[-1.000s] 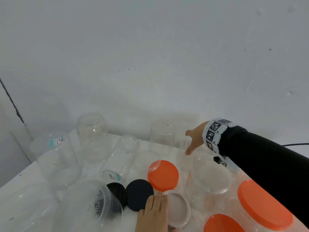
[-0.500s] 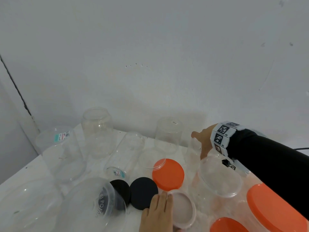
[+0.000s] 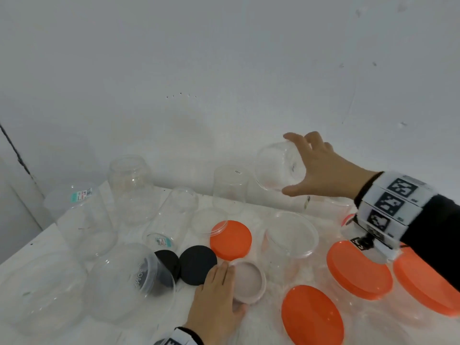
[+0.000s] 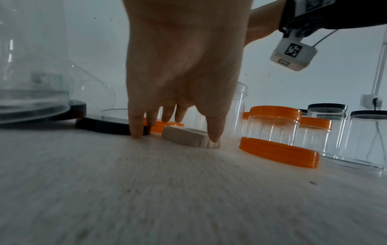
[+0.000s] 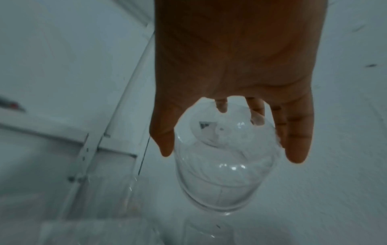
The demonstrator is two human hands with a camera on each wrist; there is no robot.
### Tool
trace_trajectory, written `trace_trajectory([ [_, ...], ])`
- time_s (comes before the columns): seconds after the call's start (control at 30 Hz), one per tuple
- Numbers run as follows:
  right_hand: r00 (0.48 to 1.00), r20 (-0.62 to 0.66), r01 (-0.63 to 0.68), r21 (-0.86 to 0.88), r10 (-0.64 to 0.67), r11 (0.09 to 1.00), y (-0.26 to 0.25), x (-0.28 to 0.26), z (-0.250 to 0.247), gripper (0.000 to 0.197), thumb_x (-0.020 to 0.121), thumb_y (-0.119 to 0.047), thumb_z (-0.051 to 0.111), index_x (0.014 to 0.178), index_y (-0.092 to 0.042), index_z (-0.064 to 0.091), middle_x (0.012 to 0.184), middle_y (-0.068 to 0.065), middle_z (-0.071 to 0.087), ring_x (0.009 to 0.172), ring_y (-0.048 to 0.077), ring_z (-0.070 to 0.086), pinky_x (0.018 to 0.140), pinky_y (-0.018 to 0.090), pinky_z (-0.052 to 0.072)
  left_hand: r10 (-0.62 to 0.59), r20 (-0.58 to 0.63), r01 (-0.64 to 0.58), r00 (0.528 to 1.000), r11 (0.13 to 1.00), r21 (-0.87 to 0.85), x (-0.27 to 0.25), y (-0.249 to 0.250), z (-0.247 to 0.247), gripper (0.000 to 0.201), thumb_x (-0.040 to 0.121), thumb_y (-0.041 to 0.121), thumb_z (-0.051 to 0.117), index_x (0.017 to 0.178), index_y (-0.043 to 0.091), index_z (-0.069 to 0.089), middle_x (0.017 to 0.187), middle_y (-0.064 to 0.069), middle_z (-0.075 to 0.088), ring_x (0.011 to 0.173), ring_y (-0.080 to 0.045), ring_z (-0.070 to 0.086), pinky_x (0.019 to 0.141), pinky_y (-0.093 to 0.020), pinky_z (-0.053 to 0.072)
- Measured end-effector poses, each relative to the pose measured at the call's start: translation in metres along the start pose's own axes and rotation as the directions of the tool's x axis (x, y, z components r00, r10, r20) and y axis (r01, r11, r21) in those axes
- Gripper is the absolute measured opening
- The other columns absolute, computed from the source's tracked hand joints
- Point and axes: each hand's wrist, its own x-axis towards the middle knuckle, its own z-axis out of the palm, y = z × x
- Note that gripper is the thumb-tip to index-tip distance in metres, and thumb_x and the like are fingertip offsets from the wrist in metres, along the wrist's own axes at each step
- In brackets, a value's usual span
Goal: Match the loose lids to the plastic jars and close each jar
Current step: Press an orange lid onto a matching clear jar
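My right hand (image 3: 313,165) grips a small clear jar (image 3: 277,168) by its base and holds it tilted in the air above the back of the table; the jar (image 5: 224,162) fills the right wrist view, thumb and fingers around it. My left hand (image 3: 216,295) rests on the white table (image 3: 49,240), its thumb and fingers pinching the rim of a beige lid (image 3: 247,281) that lies flat. In the left wrist view the thumb touches the beige lid (image 4: 188,136). Two black lids (image 3: 198,265) and a loose orange lid (image 3: 230,240) lie just beyond it.
Several open clear jars (image 3: 130,188) stand or lie at the back and left. A wide clear jar (image 3: 291,235) stands at the centre. Jars with orange lids (image 3: 358,270) crowd the right. Black-lidded jars (image 4: 326,112) stand further right. A wall closes the back.
My right hand has lifted the small clear jar off the table and tipped it up. My left hand stays on the beige lid.
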Motion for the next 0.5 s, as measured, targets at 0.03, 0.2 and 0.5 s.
trace_trajectory([
  [0.03,0.999,-0.040,0.001,0.071,0.001,0.998,0.000,-0.013,-0.006,0.105,0.058,-0.058,0.075,0.140,-0.043,0.011,0.128,-0.003,0.024,0.111,0.023,0.035,0.084,0.033,0.036,0.003,0.017,-0.003,1.000,1.000,-0.014,-0.002,0.002,-0.002,0.078,0.093,0.050,0.046,0.152,0.020,0.003,0.160,0.004,-0.001,0.147,-0.017,0.001,0.114,-0.031,0.024],
  [0.2,0.999,-0.042,-0.018,0.285,0.032,0.958,0.007,-0.082,-0.019,0.100,0.051,-0.060,0.076,0.133,-0.047,0.020,0.123,-0.011,0.033,0.114,0.007,0.040,0.090,0.028,0.040,0.147,0.021,-0.147,0.989,0.989,-0.010,-0.012,0.027,-0.012,0.075,0.094,0.048,0.047,0.151,0.018,0.007,0.159,0.005,0.000,0.147,-0.016,0.000,0.118,-0.032,0.017],
  [0.5,0.990,0.037,-0.142,0.404,0.139,0.904,0.038,-0.179,-0.007,0.096,0.046,-0.061,0.071,0.129,-0.052,0.024,0.119,-0.027,0.027,0.105,-0.007,0.049,0.084,0.024,0.051,0.281,0.186,-0.275,0.941,0.960,-0.059,-0.011,0.103,0.004,0.083,0.089,0.050,0.055,0.151,0.019,0.010,0.159,0.000,0.006,0.145,-0.018,0.008,0.117,-0.039,0.018],
])
